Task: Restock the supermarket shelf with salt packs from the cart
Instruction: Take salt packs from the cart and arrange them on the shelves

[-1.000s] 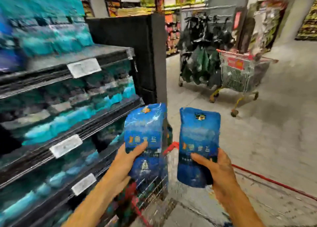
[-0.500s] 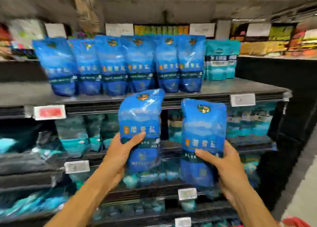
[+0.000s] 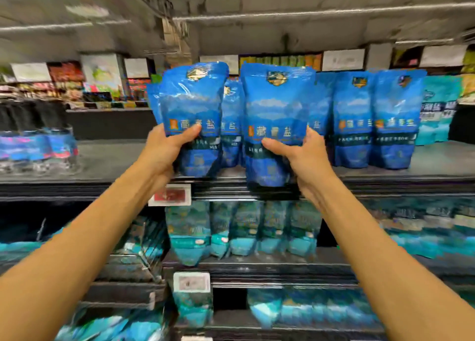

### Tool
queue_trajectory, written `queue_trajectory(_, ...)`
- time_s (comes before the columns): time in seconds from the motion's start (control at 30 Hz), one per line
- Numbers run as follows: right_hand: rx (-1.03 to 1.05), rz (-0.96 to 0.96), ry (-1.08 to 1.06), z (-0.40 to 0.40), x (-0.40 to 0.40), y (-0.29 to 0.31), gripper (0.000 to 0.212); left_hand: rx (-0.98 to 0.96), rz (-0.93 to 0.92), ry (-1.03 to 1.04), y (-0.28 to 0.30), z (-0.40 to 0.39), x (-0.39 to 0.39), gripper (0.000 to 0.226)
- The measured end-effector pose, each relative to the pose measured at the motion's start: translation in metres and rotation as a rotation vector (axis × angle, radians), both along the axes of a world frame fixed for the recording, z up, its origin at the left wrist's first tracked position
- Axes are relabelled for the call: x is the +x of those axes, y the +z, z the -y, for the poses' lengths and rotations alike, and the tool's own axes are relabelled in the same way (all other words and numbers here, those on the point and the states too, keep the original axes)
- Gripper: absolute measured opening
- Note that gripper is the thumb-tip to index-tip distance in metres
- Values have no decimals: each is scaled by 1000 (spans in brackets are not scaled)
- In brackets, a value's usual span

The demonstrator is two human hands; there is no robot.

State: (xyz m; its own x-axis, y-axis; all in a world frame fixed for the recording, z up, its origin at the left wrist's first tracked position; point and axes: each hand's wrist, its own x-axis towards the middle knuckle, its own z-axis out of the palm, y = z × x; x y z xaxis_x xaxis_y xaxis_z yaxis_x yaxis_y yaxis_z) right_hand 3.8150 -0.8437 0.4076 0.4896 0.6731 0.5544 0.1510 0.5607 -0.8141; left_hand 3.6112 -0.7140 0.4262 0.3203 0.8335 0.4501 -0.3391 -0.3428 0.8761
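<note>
I hold two blue salt packs upright in front of the top shelf [image 3: 110, 160]. My left hand [image 3: 164, 150] grips the left salt pack [image 3: 192, 104] by its lower half. My right hand [image 3: 300, 155] grips the right salt pack [image 3: 277, 109] the same way, its bottom level with the shelf's front edge. Behind them a row of matching blue salt packs [image 3: 372, 119] stands on the shelf, partly hidden by the two I hold. The cart is out of view.
Teal packs [image 3: 241, 230] fill the shelves below. More teal packs [image 3: 437, 114] stand at the right end of the top shelf. Shrink-wrapped bottles [image 3: 38, 150] sit at its left end. A red price tag [image 3: 171, 195] hangs on the shelf edge under my left hand.
Both hands have risen from the level of the second shelf to the top shelf, with the two salt packs now in front of the standing row. The view has swung from the aisle to the shelf.
</note>
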Motion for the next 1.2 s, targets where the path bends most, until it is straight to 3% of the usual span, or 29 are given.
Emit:
queue_trajectory(0.13,-37,-22,-1,-35,4,10,27,-38,0,12,-2,-26,19,24)
queue_trajectory(0.23,-55,52,2,-53,0,3,27,0,-38,-3,-12,-40,20,30)
queue_trajectory(0.37,-172,368,-91,-56,9,-3,35,240,-392,120,-10,-57,-2,26)
queue_trajectory(0.5,-383,723,-432,-51,19,-6,53,429,-687,282,-7,-55,-10,34)
queue_trajectory(1.0,-354,753,-586,-57,-1,-10,81,457,-795,380,-3,-58,-22,60)
queue_trajectory(1.2,-333,709,-533,-51,3,-16,71,417,-759,483,-16,-55,-22,80)
